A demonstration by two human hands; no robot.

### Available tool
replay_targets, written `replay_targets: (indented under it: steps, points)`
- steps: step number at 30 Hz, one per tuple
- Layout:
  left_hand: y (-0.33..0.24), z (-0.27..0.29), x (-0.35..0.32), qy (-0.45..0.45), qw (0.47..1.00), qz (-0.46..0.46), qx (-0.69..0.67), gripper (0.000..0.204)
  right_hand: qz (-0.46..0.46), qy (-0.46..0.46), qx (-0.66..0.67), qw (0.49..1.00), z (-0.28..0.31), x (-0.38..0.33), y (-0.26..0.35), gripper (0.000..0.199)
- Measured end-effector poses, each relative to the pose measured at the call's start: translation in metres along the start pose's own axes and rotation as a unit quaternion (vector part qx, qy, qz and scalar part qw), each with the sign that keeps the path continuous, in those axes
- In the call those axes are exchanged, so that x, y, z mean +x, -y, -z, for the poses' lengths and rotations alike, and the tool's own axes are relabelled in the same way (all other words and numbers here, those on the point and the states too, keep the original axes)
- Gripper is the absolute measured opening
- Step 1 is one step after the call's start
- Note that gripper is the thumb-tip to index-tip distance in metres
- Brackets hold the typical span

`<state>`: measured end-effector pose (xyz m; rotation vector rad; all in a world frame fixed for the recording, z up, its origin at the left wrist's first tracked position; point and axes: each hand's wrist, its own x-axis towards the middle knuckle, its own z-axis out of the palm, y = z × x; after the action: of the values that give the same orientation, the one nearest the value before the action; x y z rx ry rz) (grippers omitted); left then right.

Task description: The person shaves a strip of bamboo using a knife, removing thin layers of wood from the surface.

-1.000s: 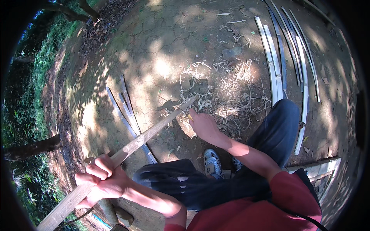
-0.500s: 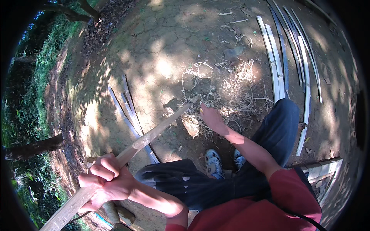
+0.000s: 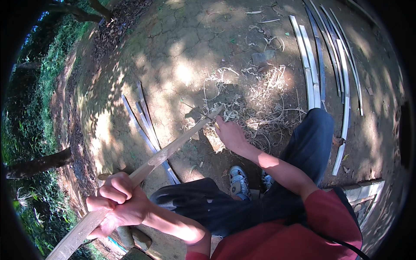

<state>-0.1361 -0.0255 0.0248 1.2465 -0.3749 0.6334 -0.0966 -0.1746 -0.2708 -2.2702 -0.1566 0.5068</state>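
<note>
- The left hand (image 3: 119,201) is wrapped tightly around a long split-bamboo strip (image 3: 177,149), which slants from below-left of that hand up to beside the right hand (image 3: 230,136). If this grip slackened, the strip could roll or slide, since no other hold on it shows.
- The right hand is curled around a knife, its yellowish handle (image 3: 216,125) mostly hidden by the fingers; how firmly they press, I cannot tell.
- The thin, dark blade seems to lie across the strip just left of the right hand. Whether its edge is biting is too small to tell; too steep an angle could gouge or split the bamboo.
- The right fingers sit just beside the strip's far end, so a slip off that tip could scrape the knuckles.
- The left hand is well apart from the blade, but a stroke drawn along the strip towards it could cut the fingers if the knife skipped on a rough patch.
- Pale curled shavings (image 3: 260,117) lie beyond and right of the right hand; they could snag the tip.
- The dark trousers (image 3: 173,195) spread below and between both hands; a blade glancing downward could catch a leg.
</note>
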Motion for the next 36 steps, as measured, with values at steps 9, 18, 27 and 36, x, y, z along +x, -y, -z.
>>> replay_targets:
  steps: [9, 18, 27, 36]
  points:
    - [-0.003, 0.006, -0.006, -0.017, 1.000, -0.005, 0.020, 0.073, 0.014, -0.028, -0.003, 1.000, -0.001, -0.001, -0.006, 0.020]
    - [-0.002, 0.001, -0.009, -0.004, 1.000, -0.002, 0.009, 0.073, -0.041, -0.012, -0.003, 0.999, -0.019, 0.014, -0.031, 0.027]
    - [0.001, 0.002, -0.011, 0.013, 1.000, 0.002, -0.025, 0.072, -0.074, -0.023, -0.061, 0.995, -0.057, 0.028, -0.108, 0.027]
    - [-0.003, 0.007, -0.010, -0.069, 0.997, -0.005, 0.030, 0.073, -0.002, -0.023, 0.027, 0.999, -0.026, 0.012, -0.042, 0.031]
